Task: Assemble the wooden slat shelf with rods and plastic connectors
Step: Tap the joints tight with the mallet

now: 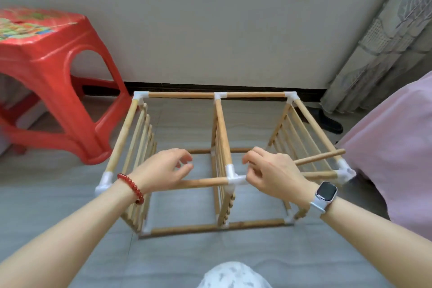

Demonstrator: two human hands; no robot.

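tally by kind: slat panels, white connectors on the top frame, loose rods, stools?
Slat panels: 3
Top-frame white connectors: 6
Loose rod: 1
Red stool: 1
Total: 11

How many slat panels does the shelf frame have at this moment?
3: the left slat panel at the frame's left end, the middle slat panel under the centre rod, the right slat panel at the right end. The hands partly hide them.

Shelf frame (pixel 217 124) bays open on top — red stool (pixel 46 72) crowds left.
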